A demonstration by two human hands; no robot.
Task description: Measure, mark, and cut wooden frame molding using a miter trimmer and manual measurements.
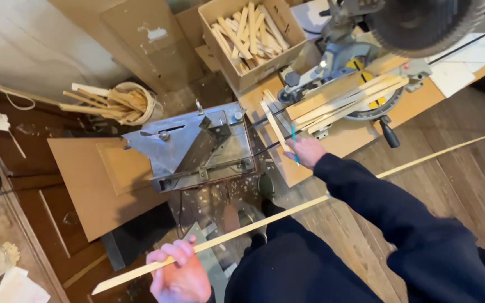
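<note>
Left hand (178, 275) is wrapped around the long wooden strip (287, 213), held low across my lap so it clears the mitre saw (366, 50). Right hand (305, 151) pinches a teal pencil (294, 140) over the short strips (343, 101) on the table (416, 104).

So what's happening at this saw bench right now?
A person in a workshop holds a long thin wooden strip in the left hand. The right hand, holding a teal pencil, reaches toward cut strips lying on the miter saw. A cardboard box of offcuts stands behind.
</note>
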